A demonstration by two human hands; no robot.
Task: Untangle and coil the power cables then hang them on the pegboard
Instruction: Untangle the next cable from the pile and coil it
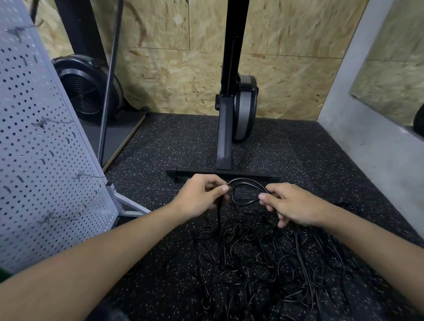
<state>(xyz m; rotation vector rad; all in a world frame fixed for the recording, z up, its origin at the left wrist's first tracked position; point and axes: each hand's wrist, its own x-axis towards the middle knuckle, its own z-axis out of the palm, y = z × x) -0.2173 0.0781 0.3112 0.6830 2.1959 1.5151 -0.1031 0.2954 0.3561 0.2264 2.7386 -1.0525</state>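
A tangled heap of black power cables (265,261) lies on the speckled black floor in front of me. My left hand (200,196) pinches one black cable between thumb and fingers, lifted above the heap. My right hand (292,205) grips the other side of the same cable. Between the two hands the cable forms a small loop (247,191), and a strand hangs from my left hand down into the heap. The grey pegboard (37,152) stands at the left, with several bare metal hooks (58,121) sticking out.
A black exercise machine upright (225,135) with a flat cross foot (206,173) stands just beyond my hands. A black fan wheel (83,90) sits at the back left. The pegboard's white foot (128,206) juts onto the floor. A grey wall (373,140) runs along the right.
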